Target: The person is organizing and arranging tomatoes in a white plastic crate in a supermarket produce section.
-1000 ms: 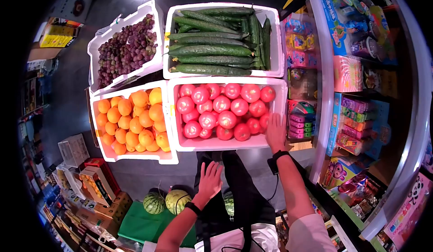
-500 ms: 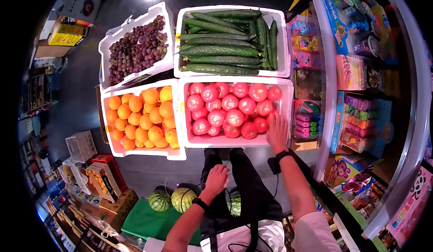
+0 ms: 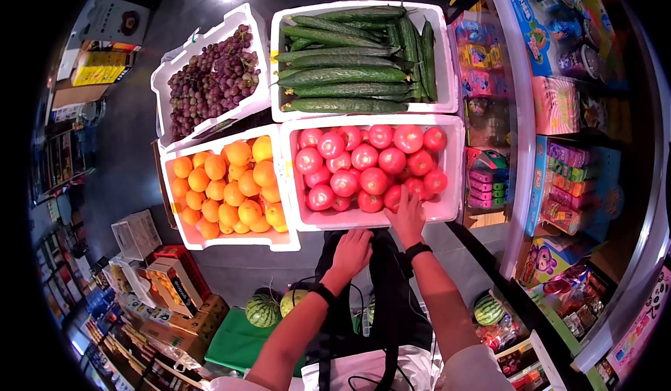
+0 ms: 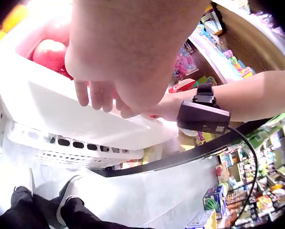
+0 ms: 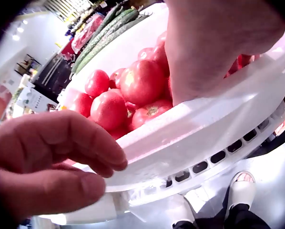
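Observation:
In the head view my right hand (image 3: 408, 222) reaches over the near rim of the white foam box (image 3: 456, 181) of tomatoes. Its thumb and index finger pinch a tomato (image 3: 392, 198) from either side in the front row. The right wrist view hides those fingertips behind the wrist, with other tomatoes (image 5: 142, 82) beside it. My left hand (image 3: 353, 251) hovers just outside the near rim, over my legs. Seen in the right wrist view, the left fingers (image 5: 92, 143) curve loosely apart from the thumb and hold nothing.
Foam boxes of cucumbers (image 3: 342, 77), grapes (image 3: 210, 76) and oranges (image 3: 231, 194) adjoin the tomatoes. Shelves of packaged toys (image 3: 559, 174) stand to the right. Watermelons (image 3: 263, 310) sit low by a green cloth (image 3: 241, 345). A perforated white crate (image 4: 80, 148) supports the box.
My right hand has moved left from the tomato box's right corner, its fingers bending onto a tomato. My left hand has moved up and right to the near rim. The view has shifted slightly.

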Demonstrator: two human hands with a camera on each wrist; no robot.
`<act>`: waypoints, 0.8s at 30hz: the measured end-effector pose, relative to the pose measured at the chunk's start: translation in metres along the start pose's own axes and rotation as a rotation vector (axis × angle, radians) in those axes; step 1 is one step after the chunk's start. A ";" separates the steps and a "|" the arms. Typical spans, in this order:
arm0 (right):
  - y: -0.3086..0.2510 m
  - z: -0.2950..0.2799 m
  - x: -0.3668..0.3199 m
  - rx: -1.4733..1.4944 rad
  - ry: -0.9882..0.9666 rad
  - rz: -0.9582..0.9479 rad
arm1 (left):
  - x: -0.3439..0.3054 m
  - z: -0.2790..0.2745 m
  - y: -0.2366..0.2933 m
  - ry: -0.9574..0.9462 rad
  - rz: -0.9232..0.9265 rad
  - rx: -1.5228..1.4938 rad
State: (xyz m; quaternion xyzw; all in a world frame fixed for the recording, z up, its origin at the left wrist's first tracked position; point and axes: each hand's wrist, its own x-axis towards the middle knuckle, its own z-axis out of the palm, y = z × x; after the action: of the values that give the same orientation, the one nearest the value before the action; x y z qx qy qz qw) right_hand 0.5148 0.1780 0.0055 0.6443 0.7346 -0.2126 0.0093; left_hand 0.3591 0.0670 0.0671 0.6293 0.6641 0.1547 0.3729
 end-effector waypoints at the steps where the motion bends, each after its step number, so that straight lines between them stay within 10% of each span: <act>1: 0.001 -0.001 0.004 -0.031 -0.031 -0.015 | 0.006 -0.003 -0.001 -0.023 0.002 0.028; 21: -0.020 -0.036 0.031 -0.272 -0.317 0.010 | -0.031 -0.028 -0.046 -0.175 -0.019 0.074; 24: -0.031 -0.039 0.035 -0.121 -0.005 -0.253 | -0.029 -0.032 -0.049 -0.169 -0.066 0.063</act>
State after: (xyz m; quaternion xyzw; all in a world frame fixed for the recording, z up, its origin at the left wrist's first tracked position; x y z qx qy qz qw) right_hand 0.4895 0.2209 0.0399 0.5443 0.8213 -0.1691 0.0230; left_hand 0.2997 0.0401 0.0638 0.6291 0.6553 0.0679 0.4125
